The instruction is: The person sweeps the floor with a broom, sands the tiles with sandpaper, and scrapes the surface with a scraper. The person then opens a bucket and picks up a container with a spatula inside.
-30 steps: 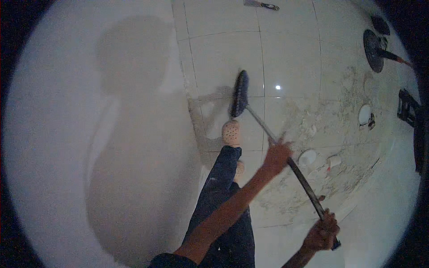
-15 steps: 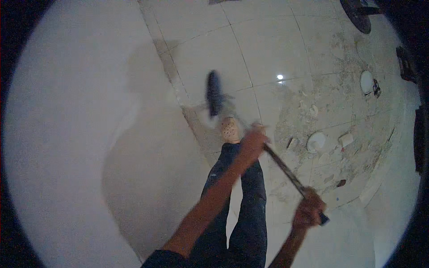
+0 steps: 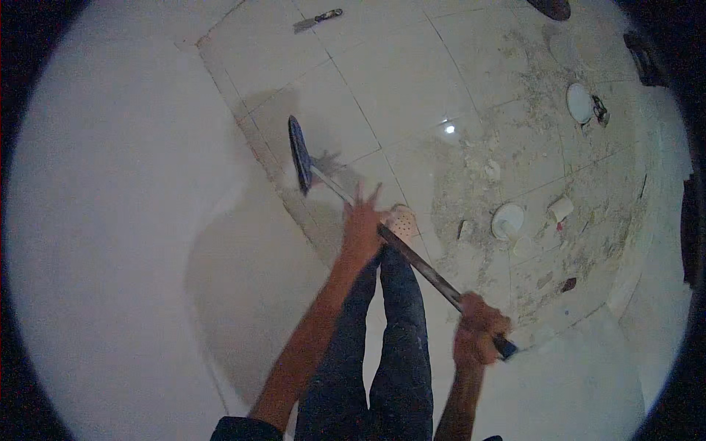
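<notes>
A long-handled tool runs slantwise across my legs. It has a dark pole, a paler lower shaft and a narrow dark blue head; its exact kind is unclear. The head is at the left, close to the foot of the wall. My left hand holds the pole partway down, some fingers stretched out past it. Around the upper part, near the dark end cap, my right hand is closed. Under the pole a pale perforated clog shows on my foot.
A white wall rises on the left. A putty knife lies on the tiles at the far side. To the right, dusty, crusted floor carries a white round lid, another white disc, a pale block and dark scraps.
The tool's head has swung left toward the wall, and both hands have shifted left with the pole. My view has shifted too, bringing the putty knife fully into sight.
</notes>
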A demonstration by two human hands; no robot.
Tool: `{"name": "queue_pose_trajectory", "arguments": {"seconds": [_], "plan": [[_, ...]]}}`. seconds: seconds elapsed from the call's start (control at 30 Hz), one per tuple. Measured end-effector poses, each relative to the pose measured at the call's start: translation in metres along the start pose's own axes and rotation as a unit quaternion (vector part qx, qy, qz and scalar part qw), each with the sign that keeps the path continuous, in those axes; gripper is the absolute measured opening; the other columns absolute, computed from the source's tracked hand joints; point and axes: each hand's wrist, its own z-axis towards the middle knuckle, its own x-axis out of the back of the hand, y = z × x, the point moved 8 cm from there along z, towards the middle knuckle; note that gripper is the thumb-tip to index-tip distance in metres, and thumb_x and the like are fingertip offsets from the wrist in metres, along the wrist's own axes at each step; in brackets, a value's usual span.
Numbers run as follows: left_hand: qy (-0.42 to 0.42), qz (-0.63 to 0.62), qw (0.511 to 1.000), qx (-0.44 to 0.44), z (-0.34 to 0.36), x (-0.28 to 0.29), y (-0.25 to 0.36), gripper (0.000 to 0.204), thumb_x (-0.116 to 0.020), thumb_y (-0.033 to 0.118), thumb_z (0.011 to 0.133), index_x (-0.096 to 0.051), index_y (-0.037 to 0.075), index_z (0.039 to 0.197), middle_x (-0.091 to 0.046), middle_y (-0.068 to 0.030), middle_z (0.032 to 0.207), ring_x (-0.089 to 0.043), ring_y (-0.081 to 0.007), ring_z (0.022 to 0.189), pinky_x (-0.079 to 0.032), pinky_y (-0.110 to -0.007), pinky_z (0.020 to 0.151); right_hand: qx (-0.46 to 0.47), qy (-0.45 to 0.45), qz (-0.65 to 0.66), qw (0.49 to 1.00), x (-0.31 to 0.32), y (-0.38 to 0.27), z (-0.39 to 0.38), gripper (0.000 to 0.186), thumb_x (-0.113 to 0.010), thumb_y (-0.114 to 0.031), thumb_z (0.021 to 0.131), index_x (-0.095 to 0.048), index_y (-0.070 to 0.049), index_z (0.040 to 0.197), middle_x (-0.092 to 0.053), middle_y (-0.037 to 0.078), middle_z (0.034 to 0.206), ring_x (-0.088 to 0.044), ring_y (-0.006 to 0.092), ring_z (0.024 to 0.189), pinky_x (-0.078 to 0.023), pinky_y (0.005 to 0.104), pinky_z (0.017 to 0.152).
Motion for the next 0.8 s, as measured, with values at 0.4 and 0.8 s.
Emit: {"name": "queue_pose_trajectory", "arguments": {"seconds": [0.4,0.8], "plan": [[-0.037,0.031,0.973,-0.226,0.025,-0.145,0.196,0.022,-0.060,0.016,0.069,-0.064,0.010,0.089,-0.045,-0.0117,0.124,-0.033,-0.0353,0.121,-0.029,-0.057,0.092,0.071,0.327,-0.163,0.928,0.147,0.037,-0.064,0.022,-0.050,-0.019,0.086,-0.047,-0.005,0.069,-0.046,0.004,0.070,-0.046,0.0152,0.072,-0.039,0.0375,0.085],[0.058,-0.072,0.985,-0.146,0.023,0.076,0.142,0.050,-0.061,0.015,0.067,-0.054,0.021,0.116,-0.033,-0.0036,0.136,-0.016,-0.0350,0.130,-0.010,-0.063,0.100,0.445,0.047,0.340,0.827,0.104,-0.193,-0.109,0.023,-0.057,-0.018,0.075,-0.041,-0.011,0.059,-0.041,0.003,0.060,-0.039,0.0228,0.060,-0.038,0.0412,0.072]]}}
